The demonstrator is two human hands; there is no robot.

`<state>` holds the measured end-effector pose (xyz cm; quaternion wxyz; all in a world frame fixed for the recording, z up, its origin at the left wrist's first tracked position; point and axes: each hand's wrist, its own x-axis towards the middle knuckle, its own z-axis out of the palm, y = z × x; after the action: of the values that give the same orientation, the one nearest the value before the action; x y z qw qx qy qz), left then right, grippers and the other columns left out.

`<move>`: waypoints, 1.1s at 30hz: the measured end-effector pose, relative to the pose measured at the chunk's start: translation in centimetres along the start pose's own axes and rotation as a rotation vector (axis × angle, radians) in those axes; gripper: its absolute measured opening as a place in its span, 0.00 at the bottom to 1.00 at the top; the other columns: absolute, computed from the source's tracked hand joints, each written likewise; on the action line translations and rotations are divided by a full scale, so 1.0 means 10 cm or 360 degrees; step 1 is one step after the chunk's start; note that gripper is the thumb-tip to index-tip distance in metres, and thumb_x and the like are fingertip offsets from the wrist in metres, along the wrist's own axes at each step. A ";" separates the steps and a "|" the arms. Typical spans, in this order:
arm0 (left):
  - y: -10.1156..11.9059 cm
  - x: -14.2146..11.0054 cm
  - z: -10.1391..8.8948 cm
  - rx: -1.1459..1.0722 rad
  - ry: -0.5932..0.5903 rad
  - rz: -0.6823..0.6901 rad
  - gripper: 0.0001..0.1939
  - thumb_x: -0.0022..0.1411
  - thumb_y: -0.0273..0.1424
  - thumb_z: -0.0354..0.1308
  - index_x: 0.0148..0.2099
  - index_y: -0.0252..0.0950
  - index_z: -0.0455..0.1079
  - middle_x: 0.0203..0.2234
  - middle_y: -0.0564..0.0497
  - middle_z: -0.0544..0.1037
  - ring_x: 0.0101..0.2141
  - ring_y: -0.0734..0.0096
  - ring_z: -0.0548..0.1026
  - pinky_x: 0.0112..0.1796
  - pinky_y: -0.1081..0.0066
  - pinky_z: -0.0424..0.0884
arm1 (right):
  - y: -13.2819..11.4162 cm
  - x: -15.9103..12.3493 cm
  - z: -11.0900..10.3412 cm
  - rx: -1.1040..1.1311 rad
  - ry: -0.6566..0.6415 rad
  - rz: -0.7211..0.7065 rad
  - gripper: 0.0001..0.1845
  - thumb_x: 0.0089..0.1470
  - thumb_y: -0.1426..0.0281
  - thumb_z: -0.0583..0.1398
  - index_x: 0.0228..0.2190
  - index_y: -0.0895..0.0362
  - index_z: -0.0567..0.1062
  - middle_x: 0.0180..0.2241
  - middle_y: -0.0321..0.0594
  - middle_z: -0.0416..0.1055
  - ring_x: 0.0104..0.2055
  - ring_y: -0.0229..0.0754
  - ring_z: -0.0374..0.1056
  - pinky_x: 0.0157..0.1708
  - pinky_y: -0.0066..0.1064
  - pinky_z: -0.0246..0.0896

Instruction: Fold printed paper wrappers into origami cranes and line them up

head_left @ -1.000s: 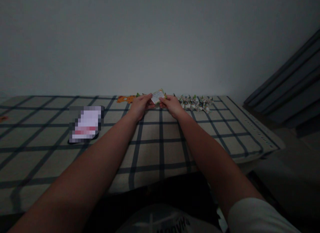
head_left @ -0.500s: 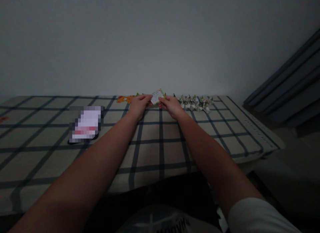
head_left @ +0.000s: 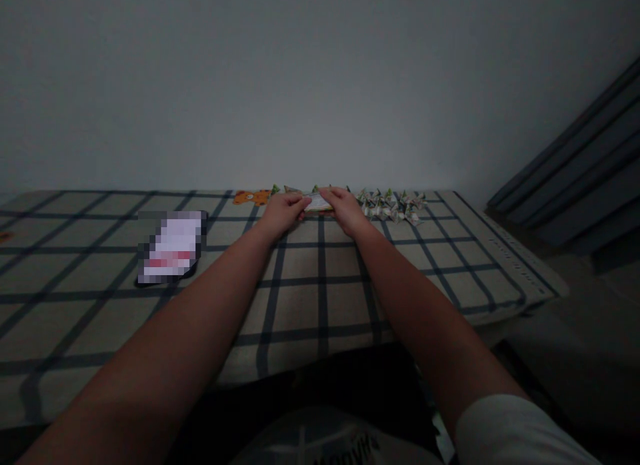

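Note:
Between my two hands is a small piece of printed paper (head_left: 318,202), pale with lines of text and a greenish edge. My left hand (head_left: 286,210) pinches its left side, thumb on top. My right hand (head_left: 343,206) grips the right side with the fingers closed. The paper lies tilted low, close to the tablecloth near the wall; how it is folded is too small to tell. Just right of my right hand sits a cluster of several small folded paper pieces (head_left: 390,205), white and green with pointed tips. A few more green tips show behind my hands.
A checked tablecloth (head_left: 295,298) covers the table, which meets a plain wall (head_left: 320,85). A phone (head_left: 175,246) with a blurred screen lies to the left. An orange bear print (head_left: 250,198) is left of my left hand. Dark grey curtain folds (head_left: 580,158) hang at right.
The paper has gone from tilted up with its face showing to lying flatter and lower. My right hand has turned over its right side; my left hand has shifted slightly.

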<state>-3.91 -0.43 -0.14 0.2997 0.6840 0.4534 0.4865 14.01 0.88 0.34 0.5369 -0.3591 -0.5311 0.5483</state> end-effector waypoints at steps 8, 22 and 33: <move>-0.02 -0.02 0.07 -0.0218 0.0055 -0.0121 0.13 0.61 0.39 0.61 0.29 0.36 0.74 0.19 0.54 0.72 0.21 0.72 0.68 0.25 0.73 0.61 | 0.10 0.02 0.02 -0.0288 0.0094 -0.0157 0.06 0.53 0.66 0.64 0.31 0.57 0.76 0.30 0.33 0.74 0.34 0.36 0.69 0.39 0.27 0.65; -0.01 -0.05 0.08 0.0101 -0.0007 0.0015 0.19 0.62 0.39 0.59 0.21 0.37 0.69 0.16 0.54 0.68 0.21 0.73 0.64 0.25 0.72 0.56 | 0.18 0.08 -0.03 -0.0767 0.0060 -0.0455 0.09 0.55 0.62 0.63 0.32 0.55 0.75 0.35 0.34 0.73 0.42 0.41 0.68 0.52 0.32 0.59; -0.02 -0.07 0.08 -0.0103 0.0030 -0.0089 0.16 0.59 0.45 0.60 0.32 0.36 0.75 0.20 0.54 0.73 0.22 0.72 0.67 0.26 0.72 0.61 | 0.13 0.06 -0.02 -0.0823 0.0029 -0.0514 0.09 0.55 0.63 0.63 0.34 0.56 0.77 0.38 0.38 0.76 0.44 0.42 0.70 0.51 0.34 0.61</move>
<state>-3.28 -0.93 -0.82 0.3309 0.6564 0.4592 0.4988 13.82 1.64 -0.87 0.5125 -0.3998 -0.6986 0.2992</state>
